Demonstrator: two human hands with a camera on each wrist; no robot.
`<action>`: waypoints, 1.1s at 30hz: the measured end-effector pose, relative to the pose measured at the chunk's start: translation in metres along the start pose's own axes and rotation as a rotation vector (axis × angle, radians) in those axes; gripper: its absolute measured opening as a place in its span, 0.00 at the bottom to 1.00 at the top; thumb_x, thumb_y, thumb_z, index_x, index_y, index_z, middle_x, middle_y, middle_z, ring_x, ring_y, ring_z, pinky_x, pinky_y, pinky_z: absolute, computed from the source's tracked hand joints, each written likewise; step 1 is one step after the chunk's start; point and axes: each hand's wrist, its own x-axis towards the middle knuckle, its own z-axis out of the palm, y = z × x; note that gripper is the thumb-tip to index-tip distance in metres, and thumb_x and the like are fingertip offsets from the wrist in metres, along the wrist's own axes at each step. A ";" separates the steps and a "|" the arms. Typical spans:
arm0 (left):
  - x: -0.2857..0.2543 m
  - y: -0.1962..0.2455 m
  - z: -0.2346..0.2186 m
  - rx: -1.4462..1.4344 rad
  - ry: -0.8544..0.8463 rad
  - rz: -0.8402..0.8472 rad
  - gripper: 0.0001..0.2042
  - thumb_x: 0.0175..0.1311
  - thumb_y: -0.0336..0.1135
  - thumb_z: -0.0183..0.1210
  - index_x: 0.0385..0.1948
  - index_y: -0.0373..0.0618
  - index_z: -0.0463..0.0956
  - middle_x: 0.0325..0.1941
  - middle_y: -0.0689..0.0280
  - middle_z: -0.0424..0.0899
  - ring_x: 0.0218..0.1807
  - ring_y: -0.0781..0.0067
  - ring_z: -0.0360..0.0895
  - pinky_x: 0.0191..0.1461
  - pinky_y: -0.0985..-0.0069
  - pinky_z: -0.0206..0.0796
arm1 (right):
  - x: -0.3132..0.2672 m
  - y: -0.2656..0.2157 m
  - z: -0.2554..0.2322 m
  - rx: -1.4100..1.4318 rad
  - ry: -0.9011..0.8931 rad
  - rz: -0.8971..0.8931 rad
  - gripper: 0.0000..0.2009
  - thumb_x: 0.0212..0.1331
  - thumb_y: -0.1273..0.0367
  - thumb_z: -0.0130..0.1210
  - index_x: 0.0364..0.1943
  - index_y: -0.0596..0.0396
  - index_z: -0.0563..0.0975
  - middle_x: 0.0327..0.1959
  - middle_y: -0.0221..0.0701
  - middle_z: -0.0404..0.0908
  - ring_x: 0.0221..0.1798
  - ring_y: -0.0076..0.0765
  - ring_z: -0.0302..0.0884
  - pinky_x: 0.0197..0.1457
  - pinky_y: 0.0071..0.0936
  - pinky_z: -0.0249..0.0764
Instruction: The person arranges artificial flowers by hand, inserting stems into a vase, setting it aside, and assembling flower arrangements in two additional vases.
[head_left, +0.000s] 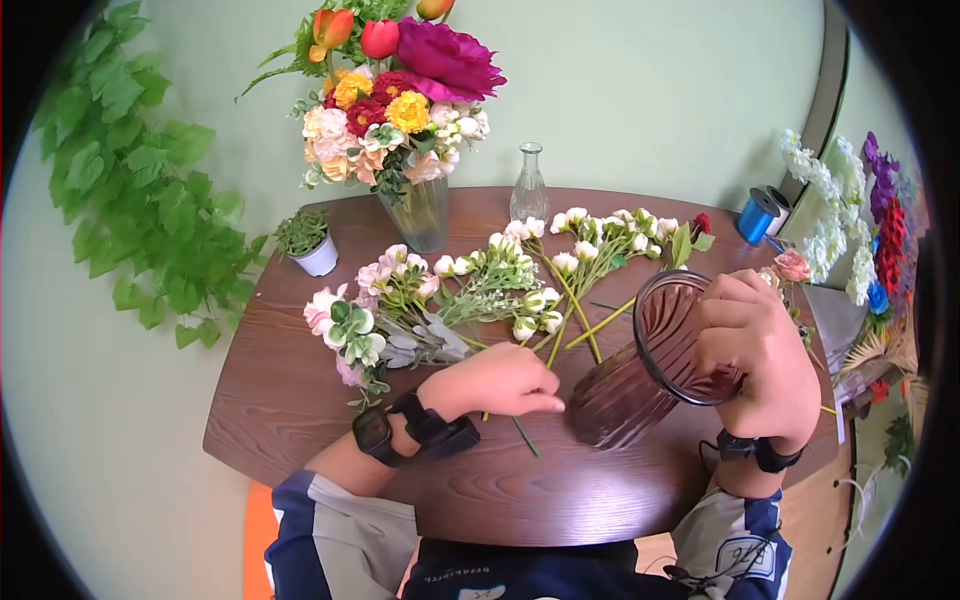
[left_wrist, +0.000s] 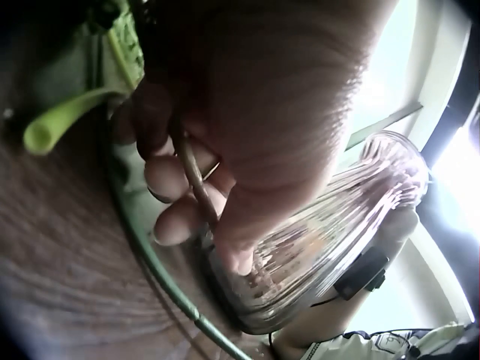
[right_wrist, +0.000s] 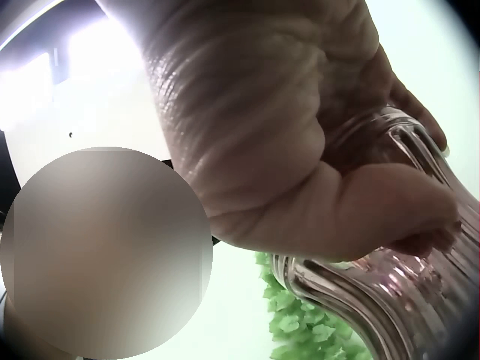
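A ribbed purple glass vase (head_left: 625,400) leans over the table, its mouth toward the upper right. My right hand (head_left: 755,365) grips it at the rim, the thumb (right_wrist: 405,202) reaching inside the mouth in the right wrist view. Left of the vase base is my left hand (head_left: 490,380), low over the table with its fingers curled. A thin brownish stem (left_wrist: 195,176) runs between its fingers and thumb in the left wrist view. Beneath this hand lies a loose dark green stem (head_left: 526,437). Pale pink and white flowers (head_left: 400,280) lie just beyond it.
Behind stand a full flower vase (head_left: 415,215), a small clear bottle (head_left: 530,185) and a potted plant (head_left: 315,250). More white blooms (head_left: 590,240) lie across the table (head_left: 290,400). Blue and white spools (head_left: 757,215) sit at the back right, near hanging flowers (head_left: 850,210).
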 end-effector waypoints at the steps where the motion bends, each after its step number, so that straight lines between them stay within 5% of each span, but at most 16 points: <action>1: 0.000 0.007 -0.006 0.063 0.079 -0.015 0.15 0.61 0.42 0.54 0.19 0.43 0.73 0.21 0.61 0.75 0.25 0.57 0.73 0.27 0.66 0.63 | 0.000 0.001 0.001 -0.011 -0.005 -0.024 0.11 0.11 0.72 0.50 0.11 0.54 0.66 0.17 0.28 0.64 0.29 0.42 0.66 0.38 0.35 0.60; 2: 0.001 0.011 -0.010 0.063 0.083 -0.018 0.15 0.61 0.42 0.54 0.19 0.43 0.73 0.21 0.61 0.75 0.25 0.57 0.73 0.27 0.66 0.63 | -0.001 0.000 0.001 -0.021 -0.011 -0.049 0.11 0.12 0.73 0.50 0.12 0.55 0.67 0.18 0.29 0.65 0.30 0.43 0.67 0.42 0.37 0.62; 6: -0.014 0.030 -0.047 -0.097 0.987 -0.080 0.01 0.55 0.27 0.57 0.25 0.42 0.76 0.22 0.65 0.76 0.23 0.71 0.74 0.26 0.76 0.64 | 0.002 -0.010 -0.001 -0.017 -0.067 -0.086 0.17 0.13 0.75 0.49 0.21 0.56 0.74 0.23 0.32 0.71 0.35 0.45 0.70 0.52 0.44 0.62; 7: -0.025 0.018 -0.053 -0.186 1.180 0.045 0.02 0.56 0.27 0.57 0.26 0.40 0.75 0.21 0.67 0.73 0.23 0.76 0.70 0.27 0.80 0.61 | 0.004 -0.016 -0.001 0.016 -0.010 -0.055 0.21 0.14 0.76 0.47 0.27 0.56 0.75 0.27 0.33 0.73 0.37 0.46 0.71 0.56 0.47 0.61; 8: -0.032 0.019 -0.071 -0.271 1.424 0.139 0.08 0.62 0.30 0.52 0.22 0.41 0.70 0.19 0.70 0.67 0.20 0.81 0.62 0.25 0.83 0.55 | 0.004 -0.022 -0.002 0.050 0.047 -0.021 0.25 0.15 0.78 0.46 0.32 0.56 0.76 0.32 0.35 0.75 0.40 0.47 0.72 0.59 0.50 0.59; 11: -0.067 0.040 -0.116 -0.749 1.693 0.398 0.20 0.73 0.44 0.39 0.18 0.48 0.59 0.15 0.74 0.55 0.15 0.84 0.47 0.18 0.82 0.38 | 0.006 -0.042 -0.006 0.030 0.173 -0.054 0.25 0.24 0.79 0.51 0.38 0.51 0.77 0.39 0.33 0.78 0.45 0.42 0.74 0.60 0.50 0.59; 14: -0.095 0.046 -0.134 -0.872 1.753 0.565 0.20 0.72 0.46 0.39 0.18 0.49 0.60 0.14 0.74 0.54 0.13 0.82 0.45 0.17 0.82 0.38 | -0.003 -0.054 -0.002 -0.040 0.292 -0.136 0.14 0.34 0.70 0.55 0.32 0.51 0.77 0.36 0.34 0.80 0.44 0.42 0.75 0.60 0.57 0.57; 18: -0.121 0.042 -0.142 -1.111 1.878 0.662 0.17 0.72 0.42 0.40 0.21 0.45 0.62 0.17 0.71 0.56 0.16 0.80 0.48 0.18 0.82 0.42 | -0.010 -0.070 0.002 -0.025 0.281 -0.368 0.10 0.44 0.67 0.54 0.33 0.49 0.79 0.36 0.30 0.81 0.42 0.34 0.78 0.54 0.40 0.69; 20: -0.125 0.036 -0.141 -1.166 1.874 0.706 0.15 0.72 0.40 0.39 0.24 0.44 0.62 0.18 0.70 0.57 0.17 0.79 0.50 0.19 0.82 0.45 | -0.002 -0.073 0.012 0.117 0.026 -0.617 0.14 0.47 0.67 0.51 0.38 0.55 0.78 0.37 0.35 0.79 0.45 0.35 0.77 0.54 0.33 0.69; 23: -0.127 0.029 -0.138 -1.226 1.914 0.608 0.09 0.73 0.34 0.36 0.31 0.42 0.60 0.23 0.67 0.60 0.22 0.77 0.55 0.27 0.80 0.52 | 0.004 -0.084 0.052 0.153 -0.239 -0.686 0.18 0.50 0.68 0.47 0.45 0.60 0.75 0.41 0.38 0.76 0.49 0.35 0.74 0.56 0.28 0.68; 26: -0.120 0.032 -0.139 -1.318 1.912 0.424 0.08 0.72 0.33 0.36 0.32 0.42 0.60 0.25 0.67 0.61 0.24 0.77 0.56 0.30 0.78 0.54 | 0.008 -0.085 0.082 0.207 -0.224 -0.611 0.20 0.51 0.68 0.45 0.50 0.60 0.72 0.45 0.38 0.73 0.50 0.36 0.72 0.57 0.27 0.67; 28: -0.119 0.031 -0.139 -1.319 1.860 0.415 0.05 0.71 0.31 0.38 0.35 0.41 0.60 0.26 0.67 0.61 0.26 0.76 0.57 0.33 0.78 0.54 | 0.015 -0.081 0.082 0.178 -0.170 -0.558 0.22 0.51 0.68 0.45 0.52 0.58 0.71 0.46 0.39 0.72 0.50 0.37 0.72 0.56 0.30 0.67; 30: -0.116 0.032 -0.140 -1.299 1.875 0.352 0.03 0.70 0.29 0.40 0.37 0.41 0.60 0.26 0.66 0.62 0.26 0.76 0.58 0.34 0.77 0.54 | 0.019 -0.080 0.081 -0.012 0.079 -0.413 0.22 0.50 0.68 0.46 0.53 0.54 0.72 0.47 0.39 0.72 0.52 0.38 0.71 0.56 0.31 0.67; 33: -0.119 0.033 -0.141 -1.444 1.731 0.427 0.02 0.69 0.28 0.42 0.38 0.40 0.61 0.27 0.66 0.62 0.27 0.75 0.59 0.36 0.76 0.55 | 0.020 -0.075 0.083 0.011 0.135 -0.306 0.23 0.49 0.67 0.50 0.54 0.49 0.73 0.51 0.43 0.68 0.56 0.44 0.67 0.56 0.39 0.67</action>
